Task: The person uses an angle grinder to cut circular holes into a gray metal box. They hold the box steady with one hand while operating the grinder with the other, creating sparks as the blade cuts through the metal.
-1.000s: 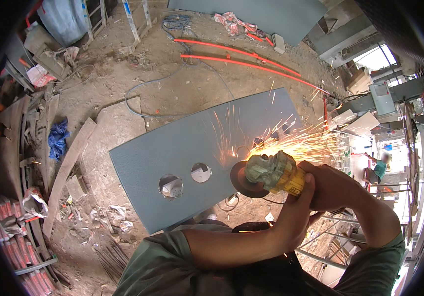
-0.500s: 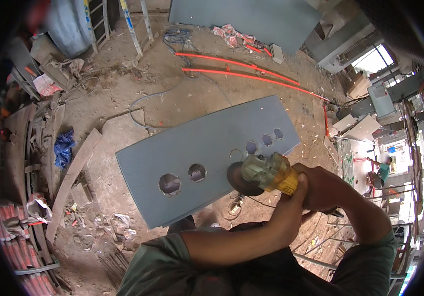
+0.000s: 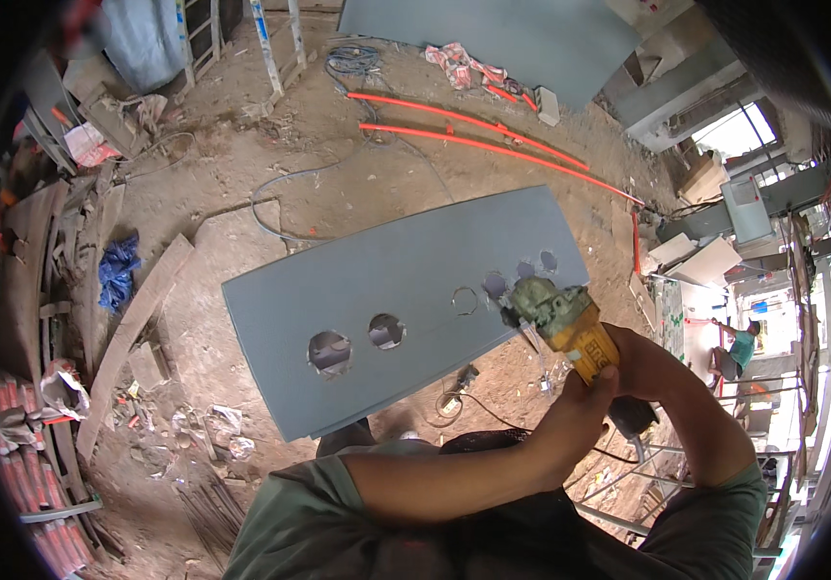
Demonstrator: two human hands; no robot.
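A yellow angle grinder with a grey-green gear head is held by both my hands over the right part of a grey panel. My left hand wraps round the lower part of its yellow body. From the right side my right hand grips the same body. The disc can hardly be made out beneath the head. Two large rough-edged holes are cut in the panel's left half, and smaller holes run toward its right end. Between them a round outline is scored in the surface.
Orange pipes and a coiled cable lie on the dirt floor beyond the panel. A ladder stands far left, near a blue bag and a plank. Another person crouches at the far right.
The grinder has moved right and tipped, so its disc no longer faces up beside the scored circle. Both hands shifted right and slightly down with it. The scored circle now shows whole.
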